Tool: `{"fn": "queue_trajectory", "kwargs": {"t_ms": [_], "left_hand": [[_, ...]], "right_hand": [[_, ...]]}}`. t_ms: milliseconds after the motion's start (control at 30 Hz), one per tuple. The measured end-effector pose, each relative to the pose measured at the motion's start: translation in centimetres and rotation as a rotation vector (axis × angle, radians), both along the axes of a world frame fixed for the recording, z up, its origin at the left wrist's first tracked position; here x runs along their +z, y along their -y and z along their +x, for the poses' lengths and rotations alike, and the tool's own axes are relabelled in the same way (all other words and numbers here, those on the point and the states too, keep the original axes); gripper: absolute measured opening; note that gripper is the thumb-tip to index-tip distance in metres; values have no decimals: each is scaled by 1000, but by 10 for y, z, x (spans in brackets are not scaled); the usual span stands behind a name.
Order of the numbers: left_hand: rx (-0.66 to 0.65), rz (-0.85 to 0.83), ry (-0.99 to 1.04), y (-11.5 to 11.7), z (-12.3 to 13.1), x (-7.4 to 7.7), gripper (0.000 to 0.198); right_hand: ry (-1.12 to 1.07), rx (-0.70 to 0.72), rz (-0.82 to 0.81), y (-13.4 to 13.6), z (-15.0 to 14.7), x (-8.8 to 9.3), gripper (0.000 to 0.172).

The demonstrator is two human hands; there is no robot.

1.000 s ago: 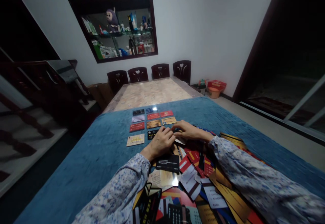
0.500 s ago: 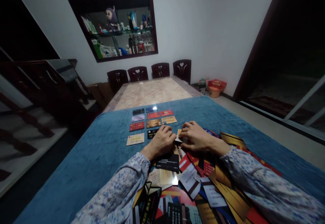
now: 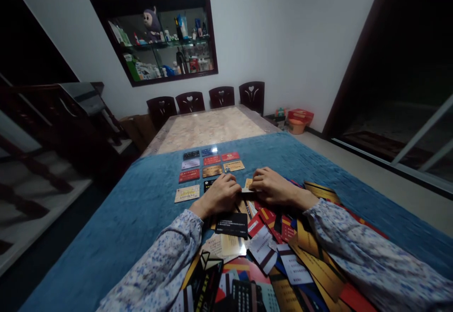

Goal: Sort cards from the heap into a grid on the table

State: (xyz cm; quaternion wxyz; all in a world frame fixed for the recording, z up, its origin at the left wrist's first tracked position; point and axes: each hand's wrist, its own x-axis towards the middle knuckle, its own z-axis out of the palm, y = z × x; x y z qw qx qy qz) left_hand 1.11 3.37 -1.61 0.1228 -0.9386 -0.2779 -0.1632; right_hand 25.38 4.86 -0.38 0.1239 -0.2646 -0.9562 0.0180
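And there's your pale card [image 3: 247,190], held just above the near pile between your two hands and showing as a thin, light strip; half a second ago more of its tilted face was showing. Your left hand [image 3: 221,194] has its fingers curled closed on one end, your right hand [image 3: 271,187] has its fingers bent over the other, and the tips of both are hidden. A second ago your hands met over the card; now there's a clear gap between them, your right one drawn off to the side. A yellow card [image 3: 248,182] peeks out just beyond the strip, partly covered by your right hand.

Below your wrists, the pile [image 3: 262,248] is all flat plastic rectangles with rounded corners: glossy gold, red and white, some with dark magnetic stripes, and a smooth black card [image 3: 231,224] lying near your left wrist. Ahead, the laid-out cards [image 3: 189,175] match the earlier layout, in neat columns.

Under it all you've got the soft, plush blue cloth [image 3: 106,236], then the marbled, shiny tabletop [image 3: 208,123]. Your flower-flecked sleeves [image 3: 155,260] bunch at gathered cuffs. Further out, dark chairs [image 3: 190,99] show heart-shaped cutouts, and a fuzzy purple toy [image 3: 151,21] sits on a glass shelf.
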Motion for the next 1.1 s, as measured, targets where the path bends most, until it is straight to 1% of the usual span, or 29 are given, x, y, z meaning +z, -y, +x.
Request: {"fn": "queue_trajectory", "kwargs": {"t_ms": [67,167,333,433,567,700,833,1000,1100], "left_hand": [[-12,-58,89,0,-1,1,17],[-9,-131,208,-1,-1,0,25],[9,-212,315,-5,-2,-4,38],[45,-218,329,-5,-2,-3,41],[71,-208,322,-2,-2,-1,43],[93,-197,314,-2,-2,-3,38],[94,-166,317,-4,-2,-8,39],[89,-144,302,-6,-3,-12,37],[108,-118,293,-6,-1,-14,36]], "right_hand": [[-43,-1,-24,-3,2,-1,33],[-89,-48,-50,-4,3,-3,35],[-108,-125,-45,-6,2,-6,30],[-106,-178,-12,-7,1,-9,25],[-99,-245,25,-8,0,-11,25],[-104,-251,47,-8,0,-12,25],[-98,-262,80,-8,0,-14,27],[-94,-272,153,-6,-2,-17,32],[-73,-287,207,-4,-5,-18,31]]}}
